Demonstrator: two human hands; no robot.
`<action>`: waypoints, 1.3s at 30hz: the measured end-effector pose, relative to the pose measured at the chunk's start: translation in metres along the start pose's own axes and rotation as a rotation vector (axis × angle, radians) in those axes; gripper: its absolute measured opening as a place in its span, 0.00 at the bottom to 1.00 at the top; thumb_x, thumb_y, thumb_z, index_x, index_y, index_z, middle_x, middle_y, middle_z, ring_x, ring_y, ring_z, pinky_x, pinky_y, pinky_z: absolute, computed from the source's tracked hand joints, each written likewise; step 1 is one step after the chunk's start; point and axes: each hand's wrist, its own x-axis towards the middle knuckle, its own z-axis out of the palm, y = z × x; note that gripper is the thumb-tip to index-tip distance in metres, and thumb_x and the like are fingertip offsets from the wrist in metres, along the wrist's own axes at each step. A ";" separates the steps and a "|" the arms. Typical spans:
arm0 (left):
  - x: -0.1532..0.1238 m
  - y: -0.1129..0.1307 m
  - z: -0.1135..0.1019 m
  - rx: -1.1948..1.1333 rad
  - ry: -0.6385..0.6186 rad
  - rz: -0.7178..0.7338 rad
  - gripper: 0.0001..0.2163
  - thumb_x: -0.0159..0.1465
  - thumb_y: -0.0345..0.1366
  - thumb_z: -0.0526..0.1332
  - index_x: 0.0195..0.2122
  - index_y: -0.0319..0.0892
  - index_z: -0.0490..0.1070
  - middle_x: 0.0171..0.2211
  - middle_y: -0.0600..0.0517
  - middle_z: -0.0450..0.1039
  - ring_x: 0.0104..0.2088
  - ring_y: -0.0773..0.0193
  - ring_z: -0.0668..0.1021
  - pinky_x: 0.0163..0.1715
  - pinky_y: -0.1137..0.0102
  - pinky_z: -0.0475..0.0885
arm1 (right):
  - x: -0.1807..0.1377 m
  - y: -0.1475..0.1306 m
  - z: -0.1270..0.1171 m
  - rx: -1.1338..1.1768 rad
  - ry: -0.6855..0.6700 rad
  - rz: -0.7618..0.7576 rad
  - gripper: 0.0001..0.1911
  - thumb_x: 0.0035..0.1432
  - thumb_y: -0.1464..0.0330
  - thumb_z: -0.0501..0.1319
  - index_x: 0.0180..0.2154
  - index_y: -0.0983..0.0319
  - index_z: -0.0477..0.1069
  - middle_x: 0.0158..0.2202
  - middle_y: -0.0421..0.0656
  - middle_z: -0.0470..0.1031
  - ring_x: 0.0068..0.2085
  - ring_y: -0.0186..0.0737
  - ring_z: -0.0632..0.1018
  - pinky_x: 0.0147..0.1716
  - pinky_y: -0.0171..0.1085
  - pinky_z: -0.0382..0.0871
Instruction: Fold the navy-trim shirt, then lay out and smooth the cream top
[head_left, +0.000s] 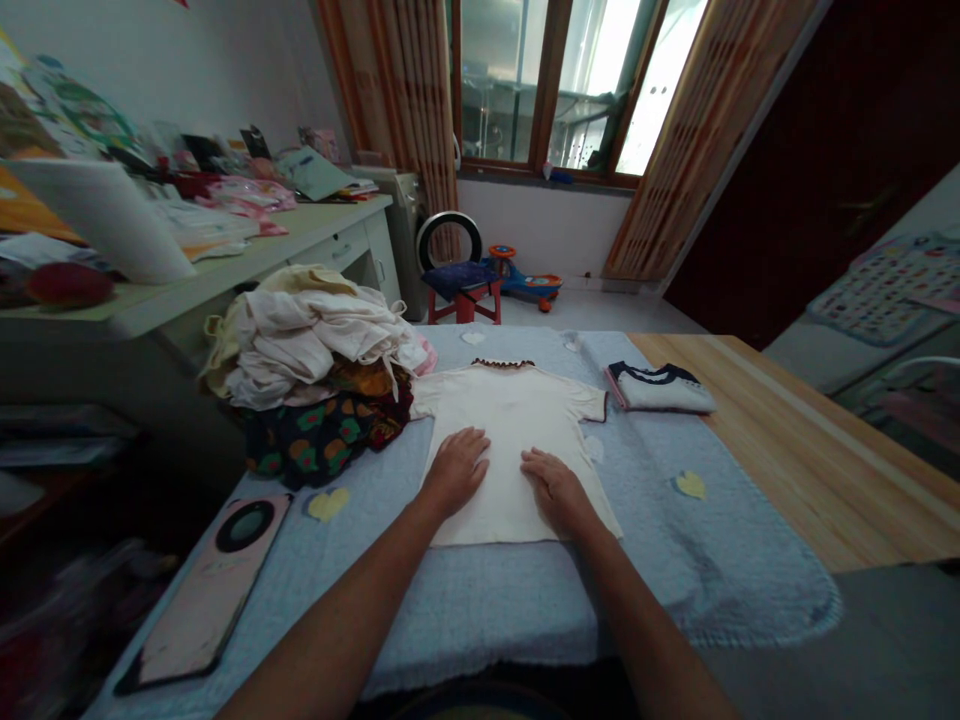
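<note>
A cream short-sleeved T-shirt (pixel 510 420) with a dark ruffled collar lies spread flat, its collar pointing away from me. My left hand (pixel 457 470) rests on the lower left part of the shirt, fingers stretched out. On the lower right part lies my right hand (pixel 555 487), its fingers extended and slightly bent, holding nothing. Under the shirt is a light blue blanket (pixel 495 600) with heart patches. Left of the shirt, a heap of crumpled clothes (pixel 315 340) touches or nearly touches its left sleeve. Folded clothes (pixel 660 388) with a navy collar sit beyond the right sleeve.
A phone in a pink case (pixel 214 590) lies at the blanket's left. The wooden tabletop (pixel 810 450) shows on the right. A cluttered desk (pixel 300 235) stands at left. Behind the table are a red stool (pixel 465 300) and a blue ride-on toy (pixel 529 280).
</note>
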 end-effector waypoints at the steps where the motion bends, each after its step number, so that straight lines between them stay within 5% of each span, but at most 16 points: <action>1: 0.000 0.002 0.000 0.016 0.002 0.016 0.15 0.65 0.30 0.57 0.53 0.42 0.71 0.59 0.44 0.69 0.61 0.53 0.68 0.62 0.52 0.61 | -0.001 0.000 -0.001 0.020 0.011 0.002 0.15 0.63 0.75 0.53 0.45 0.60 0.76 0.53 0.47 0.77 0.57 0.42 0.74 0.60 0.49 0.65; 6: -0.004 0.019 0.004 -0.010 -0.070 0.150 0.16 0.68 0.30 0.53 0.55 0.44 0.70 0.61 0.47 0.67 0.62 0.57 0.67 0.62 0.56 0.61 | 0.001 -0.009 -0.005 -0.072 -0.021 0.029 0.17 0.63 0.74 0.52 0.48 0.61 0.75 0.56 0.48 0.74 0.60 0.40 0.71 0.61 0.45 0.62; 11: -0.014 0.034 0.006 -0.010 -0.200 0.119 0.22 0.69 0.43 0.54 0.63 0.47 0.61 0.66 0.48 0.60 0.66 0.55 0.60 0.65 0.52 0.53 | 0.004 -0.021 -0.008 -0.330 -0.194 0.117 0.25 0.64 0.70 0.52 0.62 0.62 0.63 0.66 0.48 0.60 0.67 0.45 0.59 0.65 0.48 0.52; 20: -0.020 0.040 -0.006 0.043 -0.254 0.111 0.31 0.64 0.53 0.58 0.66 0.51 0.56 0.69 0.50 0.53 0.69 0.46 0.52 0.66 0.47 0.46 | -0.005 -0.024 -0.020 -0.456 -0.320 0.214 0.31 0.66 0.55 0.53 0.67 0.56 0.55 0.71 0.46 0.47 0.70 0.54 0.49 0.65 0.56 0.42; 29: -0.021 0.037 -0.005 0.030 -0.230 0.108 0.26 0.65 0.48 0.59 0.63 0.50 0.61 0.67 0.49 0.57 0.68 0.49 0.56 0.66 0.49 0.49 | -0.017 0.000 -0.031 -0.374 -0.163 0.181 0.25 0.64 0.66 0.54 0.61 0.64 0.65 0.65 0.51 0.61 0.66 0.47 0.61 0.65 0.48 0.53; 39: -0.023 0.030 0.001 0.026 -0.199 0.117 0.22 0.68 0.42 0.55 0.63 0.50 0.62 0.67 0.49 0.58 0.67 0.52 0.58 0.66 0.51 0.50 | -0.022 0.010 -0.029 -0.303 -0.085 0.166 0.23 0.63 0.69 0.51 0.58 0.63 0.67 0.63 0.50 0.65 0.65 0.46 0.63 0.64 0.50 0.56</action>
